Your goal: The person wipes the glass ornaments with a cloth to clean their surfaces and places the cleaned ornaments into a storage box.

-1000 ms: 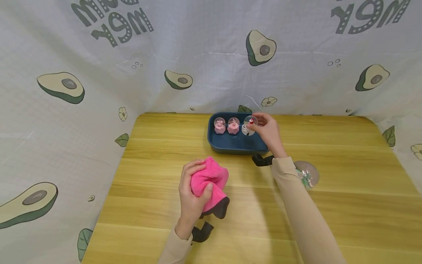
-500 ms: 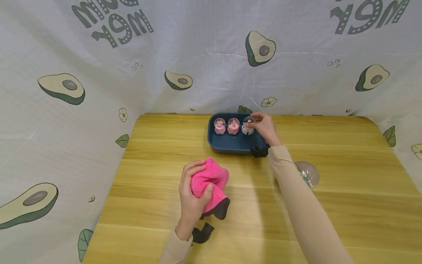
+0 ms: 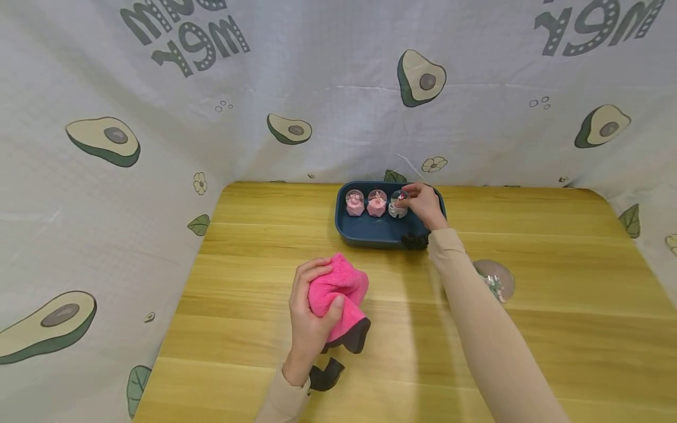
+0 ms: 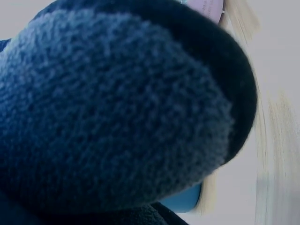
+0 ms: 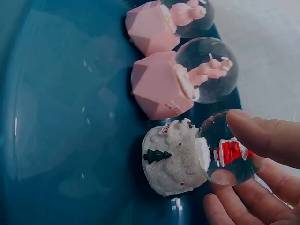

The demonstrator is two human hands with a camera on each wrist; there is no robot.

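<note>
My right hand (image 3: pixel 425 205) holds a snow globe (image 5: pixel 173 157) by its clear ball, thumb on one side and fingers on the other. The globe has a white snowy base with a small green tree, and a red and white figure inside. It is upright in the dark blue tray (image 3: pixel 370 236), beside two pink snow globes (image 3: pixel 377 204) with faceted bases. Nearer the front, my left hand (image 3: pixel 309 314) grips a bunched pink plush cloth (image 3: pixel 344 288) with a black edge. In the left wrist view the cloth (image 4: pixel 117 112) looks blue and fills most of the picture.
A round greyish dish (image 3: pixel 505 279) with green and white pieces lies on the wooden table (image 3: pixel 238 294), partly hidden by my right sleeve. A white curtain (image 3: pixel 338 88) printed with avocados hangs behind the tray and along the sides.
My right hand has moved a little left with the snow globe, bringing it from a tilt to upright in line with the pink ones. My left hand keeps its grip on the cloth.
</note>
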